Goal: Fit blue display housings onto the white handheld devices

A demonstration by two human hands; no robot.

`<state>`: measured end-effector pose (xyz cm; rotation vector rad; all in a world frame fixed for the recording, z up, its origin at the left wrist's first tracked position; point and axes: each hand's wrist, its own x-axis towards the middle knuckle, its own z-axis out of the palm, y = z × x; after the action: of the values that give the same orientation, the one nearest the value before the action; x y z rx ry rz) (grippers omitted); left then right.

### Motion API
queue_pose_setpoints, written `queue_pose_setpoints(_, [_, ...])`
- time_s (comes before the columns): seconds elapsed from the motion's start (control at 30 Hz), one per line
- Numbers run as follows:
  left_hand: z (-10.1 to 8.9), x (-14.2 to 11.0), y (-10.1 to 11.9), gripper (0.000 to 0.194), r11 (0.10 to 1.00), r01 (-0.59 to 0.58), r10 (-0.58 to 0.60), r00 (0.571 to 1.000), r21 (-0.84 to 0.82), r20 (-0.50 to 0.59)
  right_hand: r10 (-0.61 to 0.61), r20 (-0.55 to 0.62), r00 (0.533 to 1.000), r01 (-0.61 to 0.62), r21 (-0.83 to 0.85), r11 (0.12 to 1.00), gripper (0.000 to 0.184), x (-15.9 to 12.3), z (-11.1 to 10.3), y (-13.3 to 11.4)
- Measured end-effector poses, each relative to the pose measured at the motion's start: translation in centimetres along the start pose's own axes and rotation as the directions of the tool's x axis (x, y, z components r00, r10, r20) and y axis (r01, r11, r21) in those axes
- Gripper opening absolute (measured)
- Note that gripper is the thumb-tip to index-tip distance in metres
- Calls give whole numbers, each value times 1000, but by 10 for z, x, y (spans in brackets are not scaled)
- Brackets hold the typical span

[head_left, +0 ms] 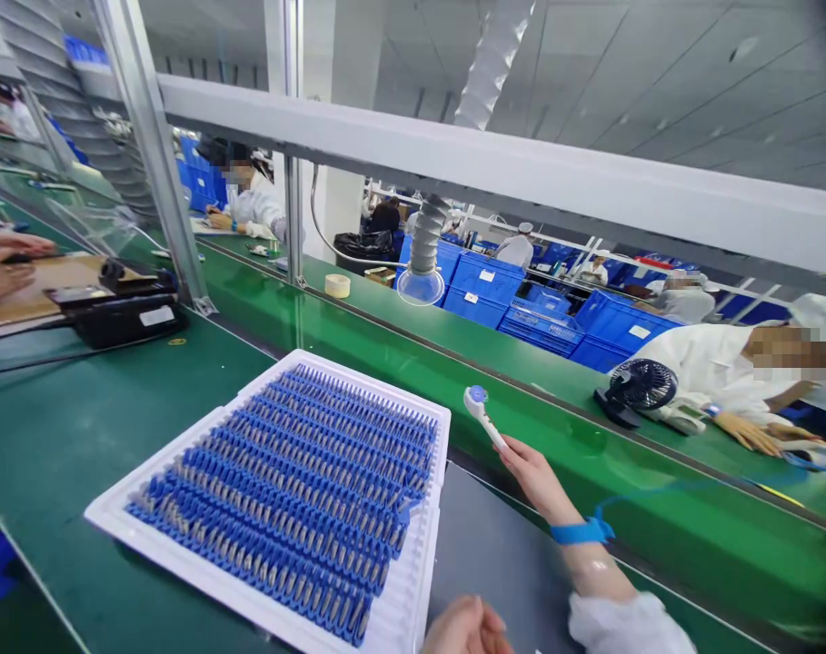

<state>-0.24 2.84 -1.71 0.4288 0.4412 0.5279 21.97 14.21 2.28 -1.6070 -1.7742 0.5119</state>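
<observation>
My right hand (532,468), with a blue band on its wrist, is shut on a white handheld wand (489,425). The wand has a round head with a blue disc and is raised over the green belt, its head tilted up and left. At the bottom edge my left hand (465,627) is partly cut off. Its fingers are loosely curled, and nothing shows in them. Just left of it lies a white tray (413,581) with dense rows of small blue-and-grey parts (283,490). Under my hands is a dark grey mat (494,554).
A green conveyor belt (399,363) runs behind the tray. A black device (123,313) stands at the left, near another person's hands (7,268). Across the belt are a tape roll (337,286), a small black fan (641,386) and a co-worker's hands (750,431). A metal post (150,154) rises at left.
</observation>
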Motion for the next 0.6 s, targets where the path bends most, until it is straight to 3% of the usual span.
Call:
queue_pose_setpoints(0.1, [10, -7, 7, 67, 954, 58, -64, 998, -293, -9, 2, 132, 991, -12, 76, 997, 41, -60, -29, -24])
queue_pose_setpoints(0.17, [17, -11, 11, 74, 926, 35, 2, 995, -377, 96, -101, 265, 959, 73, 114, 991, 31, -96, -42, -46])
queue_pose_setpoints(0.23, [21, -13, 11, 73, 925, 36, 45, 978, -379, 202, -204, 258, 944, 205, 25, 978, 27, -122, -47, -67])
queue_pose_setpoints(0.33, [17, -16, 6, 75, 993, 2, 20, 981, -116, 192, -341, 127, 932, 355, -116, 928, 32, -141, -41, -97])
queue_pose_setpoints(0.4, [11, -19, 4, 74, 954, -201, 178, 977, 222, 120, -380, 123, 917, 395, -134, 909, 37, -145, -33, -115])
queue_pose_setpoints(0.43, [8, -21, 3, 72, 845, -347, 322, 938, 407, 130, -380, 156, 912, 401, -140, 905, 39, -145, -29, -122])
queue_pose_setpoints(0.5, [4, -26, 3, 71, 465, -552, 558, 790, 693, 255, -353, 267, 897, 404, -169, 899, 38, -147, -23, -136])
queue_pose_setpoints(0.53, [3, -29, 3, 74, 268, -574, 609, 723, 774, 326, -331, 330, 884, 408, -197, 892, 34, -147, -21, -142])
queue_pose_setpoints(0.57, [4, -32, 3, 80, 112, -560, 623, 683, 821, 381, -308, 390, 868, 416, -232, 879, 31, -149, -21, -147])
queue_pose_setpoints(0.6, [5, -35, 3, 85, 19, -523, 614, 679, 852, 403, -289, 444, 848, 434, -269, 860, 29, -150, -21, -151])
